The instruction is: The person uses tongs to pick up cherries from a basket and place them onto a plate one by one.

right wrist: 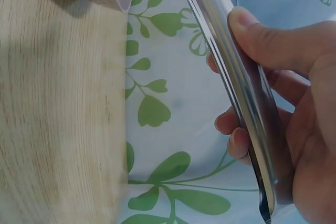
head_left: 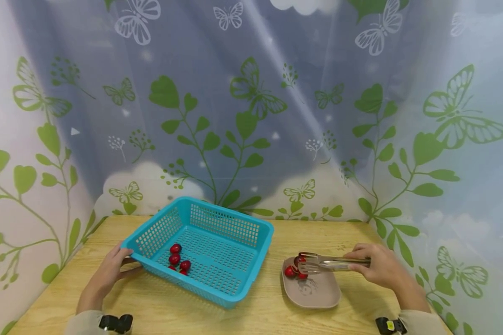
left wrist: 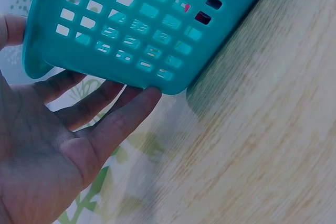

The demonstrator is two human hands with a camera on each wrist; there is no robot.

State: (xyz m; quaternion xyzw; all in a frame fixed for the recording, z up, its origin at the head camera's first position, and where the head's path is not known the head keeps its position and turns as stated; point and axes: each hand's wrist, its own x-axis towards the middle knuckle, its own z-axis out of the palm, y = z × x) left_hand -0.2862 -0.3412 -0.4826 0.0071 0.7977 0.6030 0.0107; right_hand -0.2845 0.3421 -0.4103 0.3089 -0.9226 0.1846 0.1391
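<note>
While wrist view crops tongs [right wrist: 244,82], head shows fruit [head_left: 290,271].

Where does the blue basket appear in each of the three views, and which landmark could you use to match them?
Head: the blue basket sits left of centre, in the lower half.
Left wrist: the blue basket spans the upper left and top.
Right wrist: not in it.
Shared landmark: the pale wooden table, visible in all three views.
</note>
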